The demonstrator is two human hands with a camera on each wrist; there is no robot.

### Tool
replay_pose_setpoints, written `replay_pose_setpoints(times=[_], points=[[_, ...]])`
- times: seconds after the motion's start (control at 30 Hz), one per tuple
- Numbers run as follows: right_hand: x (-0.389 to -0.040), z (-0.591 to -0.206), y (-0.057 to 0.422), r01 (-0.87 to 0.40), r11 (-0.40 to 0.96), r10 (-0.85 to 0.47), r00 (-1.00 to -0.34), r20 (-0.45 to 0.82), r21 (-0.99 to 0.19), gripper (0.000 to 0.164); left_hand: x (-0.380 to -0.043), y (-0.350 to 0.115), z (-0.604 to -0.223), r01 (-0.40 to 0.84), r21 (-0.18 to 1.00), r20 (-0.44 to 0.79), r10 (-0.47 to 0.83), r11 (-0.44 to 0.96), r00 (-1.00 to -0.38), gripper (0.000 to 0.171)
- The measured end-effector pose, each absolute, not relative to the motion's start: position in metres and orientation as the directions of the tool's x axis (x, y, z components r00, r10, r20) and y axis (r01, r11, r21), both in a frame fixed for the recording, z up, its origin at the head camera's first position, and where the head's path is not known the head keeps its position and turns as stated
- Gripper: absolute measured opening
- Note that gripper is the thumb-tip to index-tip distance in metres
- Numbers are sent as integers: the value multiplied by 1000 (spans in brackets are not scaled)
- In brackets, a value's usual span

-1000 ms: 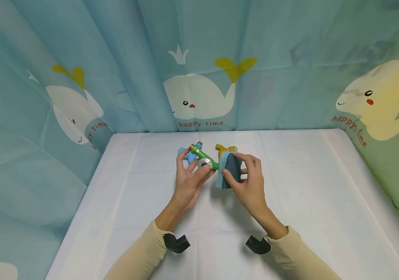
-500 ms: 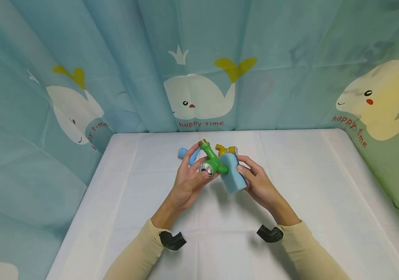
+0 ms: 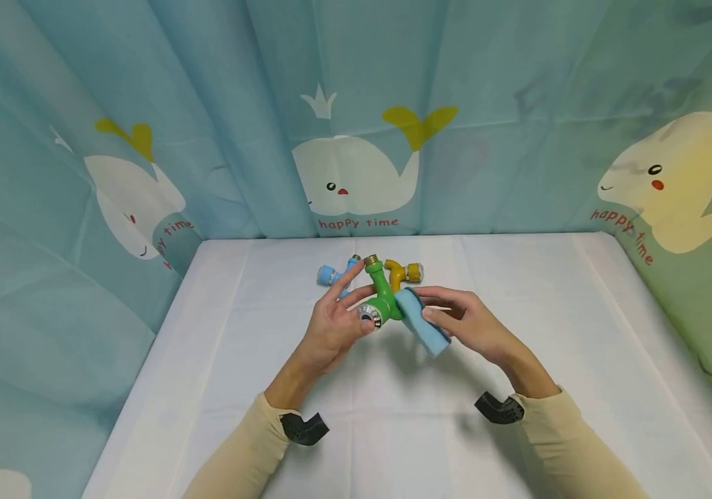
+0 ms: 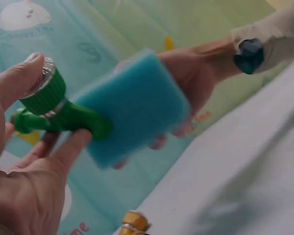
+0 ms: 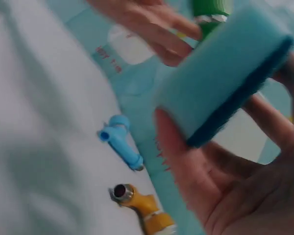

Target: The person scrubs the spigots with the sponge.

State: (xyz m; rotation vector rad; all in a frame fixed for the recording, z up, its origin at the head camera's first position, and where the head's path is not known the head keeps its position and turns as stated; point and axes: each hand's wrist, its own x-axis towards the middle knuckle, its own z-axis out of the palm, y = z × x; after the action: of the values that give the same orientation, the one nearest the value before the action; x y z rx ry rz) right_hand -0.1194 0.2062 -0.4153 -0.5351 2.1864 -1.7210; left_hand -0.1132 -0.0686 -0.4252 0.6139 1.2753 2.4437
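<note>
My left hand (image 3: 334, 328) grips a green faucet (image 3: 383, 294) by its knob, thumb on the silver knob face, with the brass-threaded end pointing away from me. In my right hand (image 3: 477, 322) is a light blue sponge (image 3: 423, 324) with a dark blue scouring layer, pinched between thumb and fingers. The soft side of the sponge (image 4: 137, 107) is against the spout of the faucet (image 4: 83, 117) in the left wrist view. Both things are held up above the table. From the right wrist, the sponge (image 5: 225, 68) hides most of the faucet.
A light blue faucet (image 3: 331, 275) and a yellow faucet (image 3: 398, 272) lie on the white-covered table (image 3: 256, 333) behind the hands. A blue curtain (image 3: 237, 138) with whale prints stands along the table's back and sides.
The right hand has turned the sponge and drawn back to the right and toward me, its soft side now showing. The left hand has tilted the green faucet more upright.
</note>
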Motion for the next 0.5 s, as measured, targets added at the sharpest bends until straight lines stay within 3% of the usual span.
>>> replay_pose_setpoints(times=[0.13,0.33,0.5], points=[[-123,-407,209,-264,382,-525,-851,27,-886,41,-114,-72,-428,-41,879,226,492,-475,-841,99],[-129,-403,212,-340,450,-621,-784,-15,-826,42,-114,-75,-434,-5,906,247,540,-423,-805,100],[-129,-402,211,-319,438,-490,-869,74,-840,42,-113,-73,-441,11,933,236,588,-360,-774,93]])
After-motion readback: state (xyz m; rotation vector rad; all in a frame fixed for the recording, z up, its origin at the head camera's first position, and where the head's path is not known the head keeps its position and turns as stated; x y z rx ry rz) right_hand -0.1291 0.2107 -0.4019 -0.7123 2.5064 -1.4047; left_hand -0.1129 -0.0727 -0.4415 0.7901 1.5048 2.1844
